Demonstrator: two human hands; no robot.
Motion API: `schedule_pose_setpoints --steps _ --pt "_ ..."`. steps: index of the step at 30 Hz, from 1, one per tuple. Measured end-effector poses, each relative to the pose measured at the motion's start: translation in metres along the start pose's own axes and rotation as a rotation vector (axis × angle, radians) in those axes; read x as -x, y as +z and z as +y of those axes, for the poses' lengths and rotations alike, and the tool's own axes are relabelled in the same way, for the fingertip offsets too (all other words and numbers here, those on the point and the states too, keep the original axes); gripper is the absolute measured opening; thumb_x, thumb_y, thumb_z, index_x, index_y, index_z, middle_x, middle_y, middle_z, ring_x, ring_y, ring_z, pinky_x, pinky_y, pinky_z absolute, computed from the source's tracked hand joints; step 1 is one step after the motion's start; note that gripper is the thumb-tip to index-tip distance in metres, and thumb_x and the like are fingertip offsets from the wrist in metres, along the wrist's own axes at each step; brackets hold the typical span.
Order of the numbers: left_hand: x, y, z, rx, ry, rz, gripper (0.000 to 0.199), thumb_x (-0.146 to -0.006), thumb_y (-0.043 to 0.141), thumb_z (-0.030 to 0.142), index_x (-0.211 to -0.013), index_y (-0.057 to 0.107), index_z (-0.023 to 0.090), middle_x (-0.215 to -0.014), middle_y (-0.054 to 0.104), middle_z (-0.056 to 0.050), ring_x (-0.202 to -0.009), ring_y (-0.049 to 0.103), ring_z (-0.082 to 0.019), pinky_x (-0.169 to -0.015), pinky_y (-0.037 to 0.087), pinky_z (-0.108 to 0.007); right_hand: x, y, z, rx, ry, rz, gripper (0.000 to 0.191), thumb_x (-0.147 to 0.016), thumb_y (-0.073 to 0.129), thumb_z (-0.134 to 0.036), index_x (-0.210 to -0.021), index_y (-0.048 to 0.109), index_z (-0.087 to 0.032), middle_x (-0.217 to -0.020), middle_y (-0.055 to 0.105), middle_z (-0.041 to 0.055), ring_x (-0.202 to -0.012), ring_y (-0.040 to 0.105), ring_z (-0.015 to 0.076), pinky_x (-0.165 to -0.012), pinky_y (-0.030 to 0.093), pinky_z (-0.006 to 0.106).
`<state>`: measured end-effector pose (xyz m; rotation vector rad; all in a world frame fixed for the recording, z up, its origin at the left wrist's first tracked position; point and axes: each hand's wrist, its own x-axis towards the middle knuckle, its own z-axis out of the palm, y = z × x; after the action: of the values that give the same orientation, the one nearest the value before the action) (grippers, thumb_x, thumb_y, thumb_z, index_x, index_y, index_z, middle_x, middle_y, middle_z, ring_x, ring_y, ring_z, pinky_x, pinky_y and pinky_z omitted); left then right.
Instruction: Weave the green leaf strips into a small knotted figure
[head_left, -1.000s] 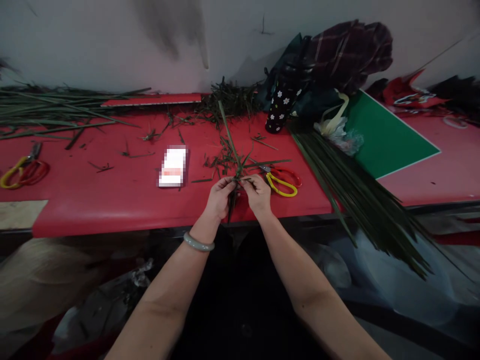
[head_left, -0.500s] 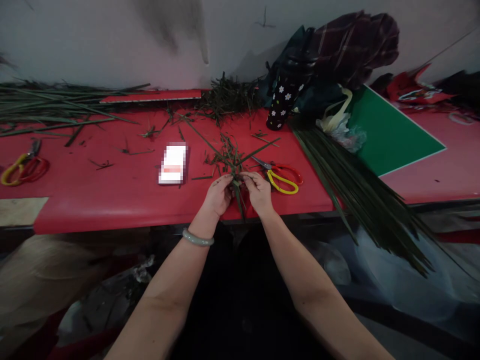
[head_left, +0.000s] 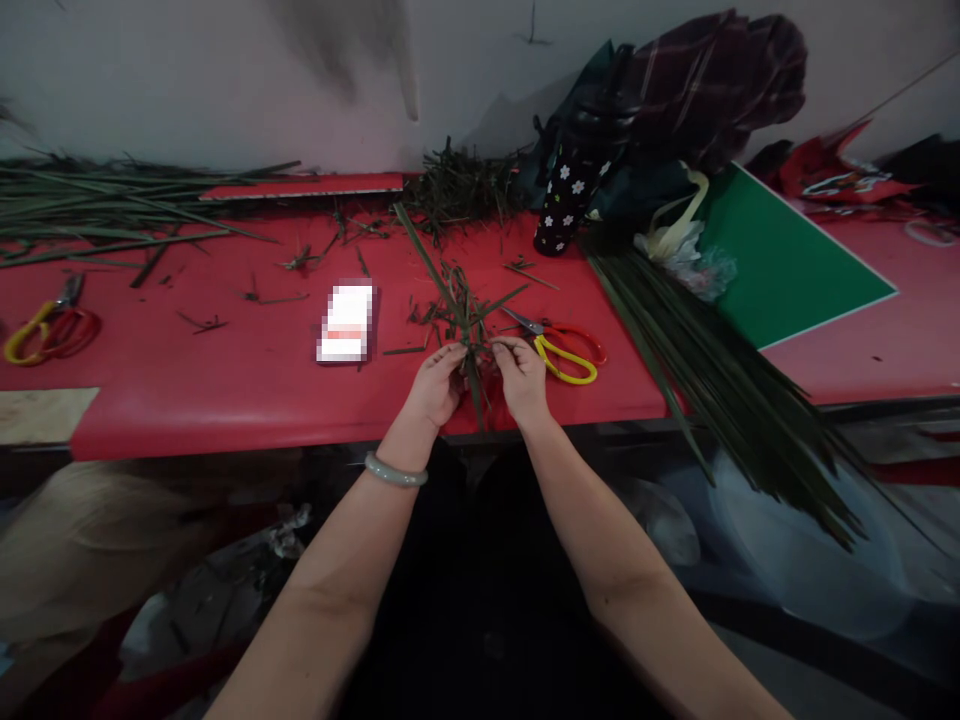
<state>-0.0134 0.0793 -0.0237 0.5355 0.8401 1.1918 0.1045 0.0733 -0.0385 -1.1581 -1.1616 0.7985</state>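
Red table (head_left: 225, 400): leaf weave (head_left: 465, 328) between left hand (head_left: 436, 385), pinching it, and right hand (head_left: 523, 382), fingertips narrowed, hold unclear. Likely light, springy, easily split; best held mid-weave.

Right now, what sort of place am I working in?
Probably a handcraft workspace: the scissors beside your right hand, the bundle of long green leaves and the heap of leaf scraps suggest it.

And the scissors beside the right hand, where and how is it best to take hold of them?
Probably by the yellow handle loop, from the near right side: the scissors lie flat with this loop at the near right, while the blades point left and away.
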Motion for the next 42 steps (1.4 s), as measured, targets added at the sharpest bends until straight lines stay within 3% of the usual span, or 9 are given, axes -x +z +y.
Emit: schedule_pose_setpoints --steps 6,10,15,23,30,35,42 --pt "-0.002 -0.003 -0.003 0.127 -0.004 -0.075 0.015 -0.064 0.068 0.022 -0.071 0.055 0.017 -0.061 0.056 0.004 -0.051 0.050 -0.005 -0.051 0.040 -0.019 0.004 0.002 -0.002 0.003 -0.104 -0.103 0.031 -0.073 0.057 -0.034 -0.101 0.052 -0.021 -0.096 0.061 0.0052 -0.080 0.059 0.0142 -0.073 0.051 0.030" --pt "-0.001 -0.003 -0.002 0.182 0.007 -0.059 0.017 -0.063 0.069 0.021 -0.071 0.055 0.018 -0.064 0.057 0.004 -0.055 0.052 -0.006 -0.054 0.041 -0.020 0.005 0.004 -0.001 0.058 -0.130 -0.086 0.043 -0.067 0.064 -0.033 -0.103 0.045 -0.020 -0.093 0.058 0.0044 -0.077 0.058 0.0136 -0.072 0.050 0.030" --pt "-0.001 0.000 -0.002 0.170 0.018 -0.016 0.018 -0.063 0.069 0.020 -0.069 0.052 0.017 -0.061 0.054 0.006 -0.053 0.050 -0.004 -0.053 0.040 -0.018 0.006 0.002 -0.004 0.168 -0.243 -0.060 0.025 -0.067 0.064 -0.036 -0.080 0.050 -0.020 -0.083 0.054 0.0028 -0.076 0.054 0.0141 -0.064 0.048 0.028" --pt "0.001 0.007 -0.004 0.067 0.059 -0.046 0.018 -0.060 0.069 0.018 -0.069 0.053 0.015 -0.063 0.054 0.005 -0.058 0.052 -0.005 -0.056 0.040 -0.018 0.006 0.002 -0.014 0.269 -0.344 -0.049 0.011 -0.079 0.052 -0.029 -0.076 0.060 -0.022 -0.076 0.058 0.0026 -0.076 0.054 0.0151 -0.071 0.047 0.032" --pt "0.001 0.007 -0.004 0.060 0.048 -0.048 0.017 -0.060 0.070 0.018 -0.067 0.055 0.015 -0.060 0.054 0.005 -0.053 0.050 -0.005 -0.052 0.039 -0.019 0.006 0.000 -0.011 0.198 -0.316 0.056 0.012 -0.080 0.050 -0.028 -0.074 0.056 -0.021 -0.072 0.057 0.0009 -0.071 0.054 0.0139 -0.069 0.046 0.031" --pt "0.000 0.004 -0.005 0.089 0.032 -0.044 0.018 -0.058 0.071 0.018 -0.069 0.056 0.015 -0.061 0.056 0.004 -0.053 0.052 -0.006 -0.051 0.039 -0.020 0.005 0.001 -0.008 0.120 -0.214 0.080 0.014 -0.080 0.050 -0.033 -0.075 0.055 -0.020 -0.071 0.057 0.0004 -0.069 0.054 0.0134 -0.067 0.046 0.029" --pt "-0.002 0.001 -0.003 0.126 0.036 -0.040 0.012 -0.064 0.066 0.019 -0.070 0.057 0.015 -0.062 0.060 0.001 -0.058 0.058 -0.010 -0.054 0.042 -0.021 0.003 0.001 0.003 0.088 -0.096 0.142 0.025 -0.082 0.045 -0.041 -0.095 0.049 -0.020 -0.080 0.056 0.0021 -0.070 0.054 0.0123 -0.065 0.046 0.027"
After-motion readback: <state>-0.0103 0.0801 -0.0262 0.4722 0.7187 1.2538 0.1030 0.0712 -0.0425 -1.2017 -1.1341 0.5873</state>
